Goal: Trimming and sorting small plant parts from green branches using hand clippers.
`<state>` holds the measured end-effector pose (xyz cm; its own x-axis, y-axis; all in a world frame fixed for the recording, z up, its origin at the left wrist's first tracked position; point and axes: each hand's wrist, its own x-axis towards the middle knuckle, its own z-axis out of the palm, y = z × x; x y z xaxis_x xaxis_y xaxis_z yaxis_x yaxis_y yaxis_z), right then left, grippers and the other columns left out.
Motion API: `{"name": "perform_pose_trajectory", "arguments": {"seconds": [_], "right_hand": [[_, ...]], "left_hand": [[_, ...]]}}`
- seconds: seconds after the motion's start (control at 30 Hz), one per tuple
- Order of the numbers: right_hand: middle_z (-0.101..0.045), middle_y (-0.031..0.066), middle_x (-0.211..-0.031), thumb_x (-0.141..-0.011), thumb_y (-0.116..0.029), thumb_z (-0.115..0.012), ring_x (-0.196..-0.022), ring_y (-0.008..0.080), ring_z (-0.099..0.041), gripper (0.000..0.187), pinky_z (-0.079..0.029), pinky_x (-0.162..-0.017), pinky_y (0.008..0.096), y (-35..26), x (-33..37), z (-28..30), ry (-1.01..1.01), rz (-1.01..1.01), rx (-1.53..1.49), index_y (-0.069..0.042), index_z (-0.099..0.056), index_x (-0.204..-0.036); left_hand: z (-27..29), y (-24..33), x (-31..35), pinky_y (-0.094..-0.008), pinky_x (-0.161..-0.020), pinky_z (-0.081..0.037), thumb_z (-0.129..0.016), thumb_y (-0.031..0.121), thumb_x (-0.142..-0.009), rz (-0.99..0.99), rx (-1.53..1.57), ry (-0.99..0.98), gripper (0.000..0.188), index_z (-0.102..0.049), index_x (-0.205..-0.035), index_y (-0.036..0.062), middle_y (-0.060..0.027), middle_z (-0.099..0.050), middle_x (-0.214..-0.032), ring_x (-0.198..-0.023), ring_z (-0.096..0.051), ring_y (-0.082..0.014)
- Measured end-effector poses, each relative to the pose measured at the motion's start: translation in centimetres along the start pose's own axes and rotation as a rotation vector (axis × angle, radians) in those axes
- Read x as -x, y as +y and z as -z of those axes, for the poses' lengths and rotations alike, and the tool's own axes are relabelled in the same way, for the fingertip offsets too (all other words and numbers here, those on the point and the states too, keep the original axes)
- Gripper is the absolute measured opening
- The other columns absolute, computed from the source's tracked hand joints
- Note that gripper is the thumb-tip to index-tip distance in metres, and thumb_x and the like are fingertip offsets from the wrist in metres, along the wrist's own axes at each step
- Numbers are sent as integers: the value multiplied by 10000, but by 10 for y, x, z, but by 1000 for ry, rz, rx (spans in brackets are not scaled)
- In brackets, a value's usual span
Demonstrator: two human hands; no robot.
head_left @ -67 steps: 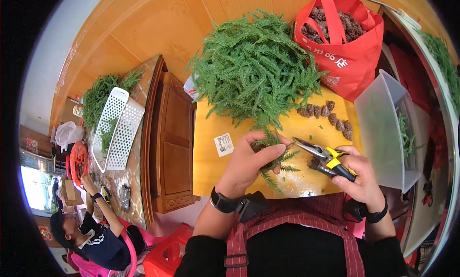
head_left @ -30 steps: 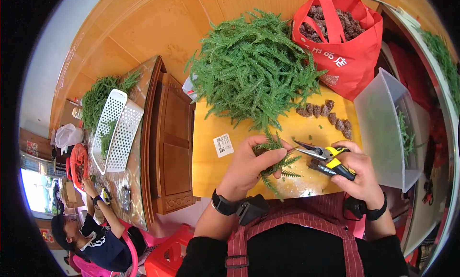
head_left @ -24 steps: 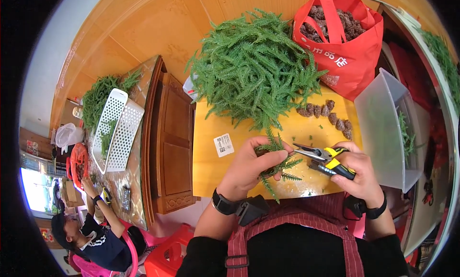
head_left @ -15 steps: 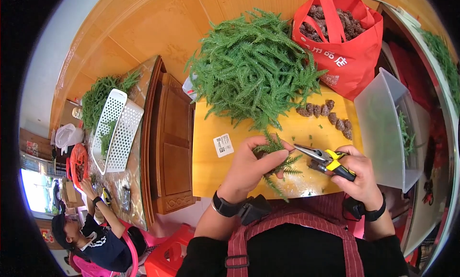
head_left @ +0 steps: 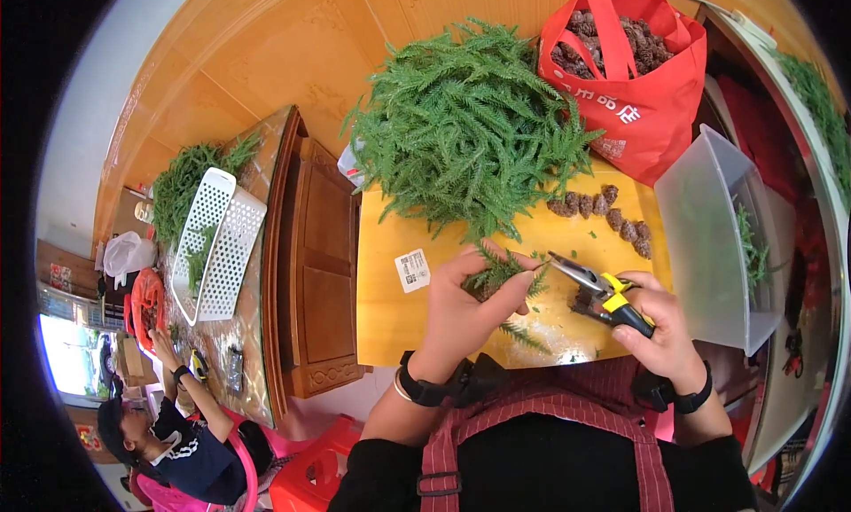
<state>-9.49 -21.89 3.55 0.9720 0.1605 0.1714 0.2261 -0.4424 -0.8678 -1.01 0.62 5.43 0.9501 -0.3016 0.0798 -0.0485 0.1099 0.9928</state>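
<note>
My left hand [head_left: 470,306] pinches a green artificial pine sprig [head_left: 502,271] between thumb and fingers; its lower tips hang over the table. A brownish patch shows among the needles, too covered to name. My right hand [head_left: 658,321] is closed round long-nose pliers [head_left: 612,292] with yellow and black handles. The jaws point left, just short of the sprig. A dark brown lump by the pliers' pivot is partly hidden. Behind my hands, a large heap of green sprigs [head_left: 470,131] covers the back of the yellow table [head_left: 390,326].
Small brown pine cones [head_left: 616,218] lie in a bent row. A red bag [head_left: 634,113] full of cones stands behind them, with a translucent bin [head_left: 709,246] at right. A white label [head_left: 411,271] lies left. Beyond, a co-worker [head_left: 191,450] sits at another table with white baskets [head_left: 217,246].
The sprig has turned in my left hand, and its lower end has shifted. The pliers' jaws have parted a little. The co-worker's hands have moved slightly.
</note>
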Motion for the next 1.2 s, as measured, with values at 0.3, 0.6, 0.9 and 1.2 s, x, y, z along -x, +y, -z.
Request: {"name": "perform_pose_trajectory", "arguments": {"seconds": [0.3,0.6,0.9,1.2], "right_hand": [[-573,94,-738,-700,-258,-668,-900,340,-543,265,-416,-785,403,-1,-8,1,62,201,170,-16,-579,-762],[-541,92,-643,-667,-178,-680,-781,327,-561,202,-443,-705,376,-3,-6,-3,140,214,216,-13,-575,-718],[-554,103,-671,-661,-138,-696,-667,283,-556,224,-449,-609,320,-11,4,-9,90,-184,97,-14,-512,-642],[-632,80,-816,-741,-280,-621,-906,278,-535,265,-415,-806,363,-2,3,-4,70,32,123,-19,-607,-783]], "left_hand": [[9,-2,-1,-210,-508,-482,-604,23,-799,327,350,-189,126,-608,-919,-17,-58,-615,-820,-559,-560,-91],[9,3,-2,-206,-492,-472,-596,27,-805,431,415,-218,117,-618,-912,-15,-49,-612,-790,-535,-555,-90],[-3,-11,0,-276,-460,-400,-669,-48,-630,-765,-804,70,205,-653,-816,37,-58,-547,-672,-541,-515,-142],[-1,-15,3,-219,-576,-496,-561,-61,-771,-165,-197,30,90,-601,-852,-61,-72,-541,-877,-656,-608,-128]]}}
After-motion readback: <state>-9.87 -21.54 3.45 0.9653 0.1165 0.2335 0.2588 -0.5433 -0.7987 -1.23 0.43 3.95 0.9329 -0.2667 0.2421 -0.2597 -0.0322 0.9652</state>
